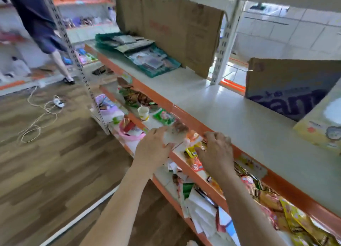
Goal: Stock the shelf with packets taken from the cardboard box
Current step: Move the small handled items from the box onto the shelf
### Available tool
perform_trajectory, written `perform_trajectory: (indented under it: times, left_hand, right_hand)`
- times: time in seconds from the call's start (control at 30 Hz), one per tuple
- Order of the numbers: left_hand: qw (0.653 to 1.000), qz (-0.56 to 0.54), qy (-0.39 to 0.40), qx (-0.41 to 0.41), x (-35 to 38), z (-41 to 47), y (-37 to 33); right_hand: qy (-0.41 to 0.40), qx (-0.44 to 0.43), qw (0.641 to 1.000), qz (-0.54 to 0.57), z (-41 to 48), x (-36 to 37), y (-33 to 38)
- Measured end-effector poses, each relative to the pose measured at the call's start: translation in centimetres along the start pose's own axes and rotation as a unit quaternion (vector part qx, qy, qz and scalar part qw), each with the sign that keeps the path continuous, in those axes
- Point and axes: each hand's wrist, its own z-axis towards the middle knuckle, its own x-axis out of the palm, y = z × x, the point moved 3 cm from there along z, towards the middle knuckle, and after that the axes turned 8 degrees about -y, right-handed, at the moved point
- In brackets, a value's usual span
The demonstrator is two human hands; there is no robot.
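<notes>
Under the orange shelf edge (186, 119), left fingers (158, 132) grip a blurred packet (178, 133) — right fingers' (212, 135) hold hidden.

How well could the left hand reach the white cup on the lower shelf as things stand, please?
Probably yes: the white cup stands near the open front of the shelf, just beyond the left hand, nothing between. That hand grips a packet, though.

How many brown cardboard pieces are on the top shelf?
2. A torn cardboard sheet stands at the back, mid-shelf; a cardboard box with blue print sits at the right end. The yellow carton in front of it may hide more.
</notes>
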Motion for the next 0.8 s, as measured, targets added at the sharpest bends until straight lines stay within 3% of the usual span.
perform_trajectory:
  times: [0.2,0.6,0.8]
  left_hand:
    - [0.998,-0.012,-0.019,-0.064,-1.4,3.3,6.5]
    - [0.995,0.060,-0.012,-0.081,-4.5,22.0,17.2]
    - [0.996,0.037,-0.026,-0.076,-6.4,28.3,19.8]
  right_hand:
    - [0.037,-0.052,0.998,0.011,4.9,3.9,7.0]
    - [0.046,-0.077,0.991,0.096,21.8,12.4,20.2]
    - [0.070,-0.076,0.989,0.105,27.8,14.4,24.7]
